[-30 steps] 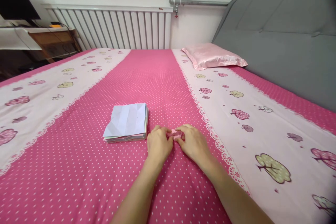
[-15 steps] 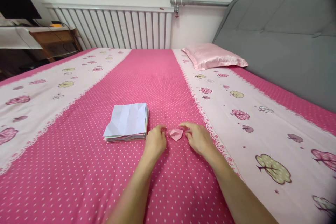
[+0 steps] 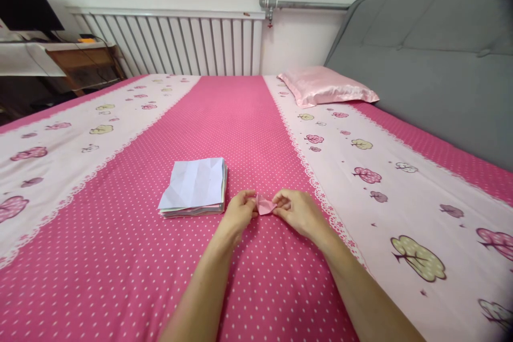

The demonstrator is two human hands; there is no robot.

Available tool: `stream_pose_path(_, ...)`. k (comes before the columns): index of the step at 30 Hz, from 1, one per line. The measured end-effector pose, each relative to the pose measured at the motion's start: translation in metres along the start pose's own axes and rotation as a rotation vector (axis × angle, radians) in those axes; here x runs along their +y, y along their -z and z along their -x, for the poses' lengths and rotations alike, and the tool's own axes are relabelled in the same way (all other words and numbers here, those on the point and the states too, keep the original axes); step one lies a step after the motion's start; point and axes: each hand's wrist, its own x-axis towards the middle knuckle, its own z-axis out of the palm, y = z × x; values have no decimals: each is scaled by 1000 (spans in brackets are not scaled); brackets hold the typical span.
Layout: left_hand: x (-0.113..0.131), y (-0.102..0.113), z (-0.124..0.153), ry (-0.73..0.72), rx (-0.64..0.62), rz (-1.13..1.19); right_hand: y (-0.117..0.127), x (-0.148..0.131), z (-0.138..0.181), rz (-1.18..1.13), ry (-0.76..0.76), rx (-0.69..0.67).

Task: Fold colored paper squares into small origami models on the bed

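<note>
A small piece of folded pink paper (image 3: 265,206) is between my two hands, just above or on the dotted pink bedspread. My left hand (image 3: 240,212) pinches its left side between thumb and fingers. On the opposite side, my right hand (image 3: 297,210) has its thumb and fingertips closed on the right edge. A square stack of paper sheets (image 3: 194,184), the top one white and creased, lies just left of my left hand.
The patterned bedspread (image 3: 236,133) stretches out ahead. A pink satin pillow (image 3: 326,86) lies at the far right against the grey headboard (image 3: 433,53). A white radiator (image 3: 172,43) lines the wall. At the far left, a black monitor (image 3: 26,2) stands on a desk (image 3: 82,59).
Both hands have closed in on the folded pink paper and now grip its sides; before, the fingers were apart from it. The paper has tilted and shifted slightly left. The stack is unmoved.
</note>
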Motion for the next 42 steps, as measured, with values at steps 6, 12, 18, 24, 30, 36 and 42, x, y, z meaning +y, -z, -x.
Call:
stream_pose_path(6,3,0,3,-25,-1,52,-2,-1,3,81,37,19)
stream_pose_path(12,-8,0,-3,-133,32,0,-5,2,1,129,52,25)
stream_pose_path(18,-12,-4,-5,-206,-50,57,-5,1,1,141,58,7)
stream_pose_path(24,-12,-6,-7,-215,-6,21,-6,1,1,157,63,6)
stream_pose_path(30,-17,-6,-10,-249,22,-26,-6,0,2,142,-13,-5)
stream_pose_path(36,-19,-7,-10,-264,32,-36,-6,-1,2,154,13,1)
stream_pose_path(42,-20,-7,-11,-265,18,-23,-7,0,3,172,34,8)
